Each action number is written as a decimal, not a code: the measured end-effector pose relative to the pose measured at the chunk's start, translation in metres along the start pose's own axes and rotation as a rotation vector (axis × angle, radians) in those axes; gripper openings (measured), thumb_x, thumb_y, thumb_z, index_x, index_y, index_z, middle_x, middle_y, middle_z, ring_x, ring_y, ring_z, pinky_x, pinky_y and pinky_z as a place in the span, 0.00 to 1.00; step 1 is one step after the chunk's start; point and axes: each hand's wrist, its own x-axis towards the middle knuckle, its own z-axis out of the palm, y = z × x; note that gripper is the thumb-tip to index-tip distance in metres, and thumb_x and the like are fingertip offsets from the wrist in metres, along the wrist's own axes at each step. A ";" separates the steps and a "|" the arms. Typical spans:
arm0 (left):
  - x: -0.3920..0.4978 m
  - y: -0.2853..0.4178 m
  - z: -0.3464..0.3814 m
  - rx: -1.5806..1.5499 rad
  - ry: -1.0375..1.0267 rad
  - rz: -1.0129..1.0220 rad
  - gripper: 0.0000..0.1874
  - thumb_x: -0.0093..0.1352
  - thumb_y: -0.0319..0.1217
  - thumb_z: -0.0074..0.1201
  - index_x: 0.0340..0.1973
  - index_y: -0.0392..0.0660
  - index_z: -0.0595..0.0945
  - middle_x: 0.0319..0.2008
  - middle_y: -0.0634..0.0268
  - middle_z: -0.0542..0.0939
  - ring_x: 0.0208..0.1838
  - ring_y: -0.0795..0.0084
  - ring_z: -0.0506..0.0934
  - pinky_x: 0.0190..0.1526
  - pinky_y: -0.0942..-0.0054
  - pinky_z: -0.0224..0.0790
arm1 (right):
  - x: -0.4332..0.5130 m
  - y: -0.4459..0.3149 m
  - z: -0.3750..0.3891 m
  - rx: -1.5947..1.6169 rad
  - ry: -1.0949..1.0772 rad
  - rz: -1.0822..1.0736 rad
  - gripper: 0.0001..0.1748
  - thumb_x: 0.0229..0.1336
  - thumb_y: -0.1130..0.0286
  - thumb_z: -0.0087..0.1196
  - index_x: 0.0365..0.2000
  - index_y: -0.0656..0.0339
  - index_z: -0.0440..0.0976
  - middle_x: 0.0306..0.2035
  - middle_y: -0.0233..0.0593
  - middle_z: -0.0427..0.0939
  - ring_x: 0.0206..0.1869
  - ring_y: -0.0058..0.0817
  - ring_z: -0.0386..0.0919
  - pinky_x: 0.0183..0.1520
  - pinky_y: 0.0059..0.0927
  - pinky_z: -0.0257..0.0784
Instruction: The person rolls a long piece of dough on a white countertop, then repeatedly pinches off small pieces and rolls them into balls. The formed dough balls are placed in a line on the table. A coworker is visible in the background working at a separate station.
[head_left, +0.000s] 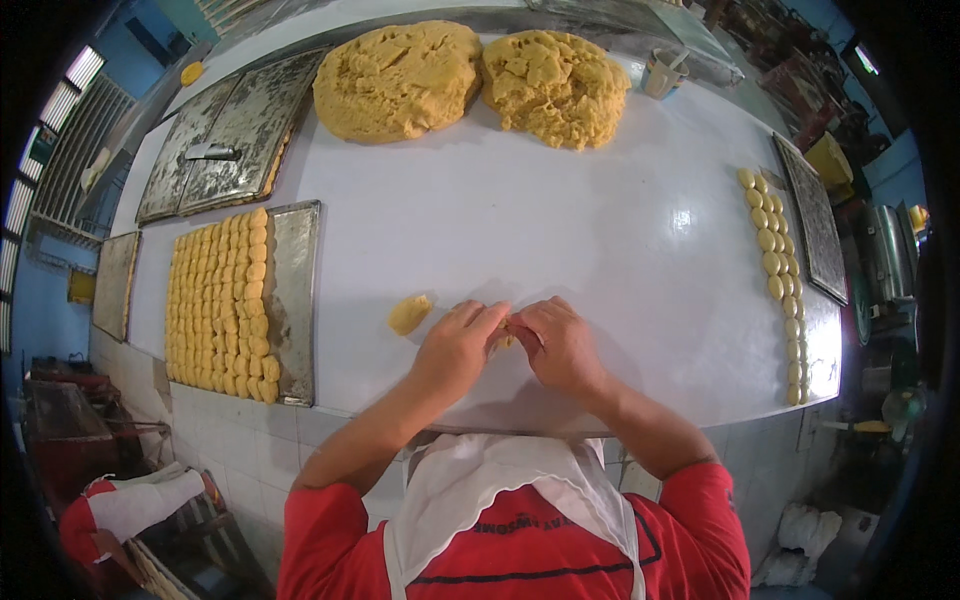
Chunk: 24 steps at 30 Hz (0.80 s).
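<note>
Close to the table's front edge, my left hand (463, 346) and my right hand (556, 341) meet, fingertips pinching a small piece of yellow dough (505, 340) between them. The fingers partly hide this piece. Just left of my left hand, a separate lump of yellow dough (409, 315) lies on the white tabletop (480, 202). Two large masses of yellow dough, a left one (397, 82) and a right one (556, 86), rest side by side at the far edge.
At left, a metal tray (296, 300) holds rows of dough pieces (217, 307). Behind it, a knife (212, 152) lies on dark metal trays (247, 112). Smooth oval dough pieces (771, 262) line the right side beside another tray (810, 217). A cup (663, 75) stands far right.
</note>
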 end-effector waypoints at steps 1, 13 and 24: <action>0.001 -0.001 -0.001 0.007 -0.005 0.017 0.08 0.66 0.21 0.67 0.40 0.39 0.86 0.37 0.60 0.82 0.39 0.56 0.83 0.38 0.60 0.77 | 0.000 -0.001 0.000 -0.014 -0.015 -0.055 0.11 0.61 0.72 0.62 0.44 0.61 0.81 0.37 0.42 0.85 0.41 0.47 0.80 0.50 0.46 0.74; 0.002 -0.001 -0.016 -0.224 -0.158 -0.172 0.13 0.69 0.26 0.67 0.49 0.39 0.87 0.41 0.59 0.81 0.39 0.60 0.82 0.40 0.64 0.76 | 0.005 0.005 -0.012 0.058 -0.026 -0.121 0.16 0.62 0.72 0.64 0.51 0.59 0.84 0.36 0.38 0.85 0.39 0.43 0.79 0.48 0.40 0.74; -0.002 0.016 0.013 0.110 -0.223 0.048 0.13 0.65 0.21 0.64 0.45 0.36 0.84 0.39 0.55 0.79 0.40 0.56 0.81 0.40 0.59 0.76 | -0.008 0.021 -0.017 -0.323 -0.084 -0.285 0.04 0.61 0.72 0.61 0.37 0.56 0.82 0.37 0.35 0.80 0.43 0.37 0.77 0.46 0.38 0.74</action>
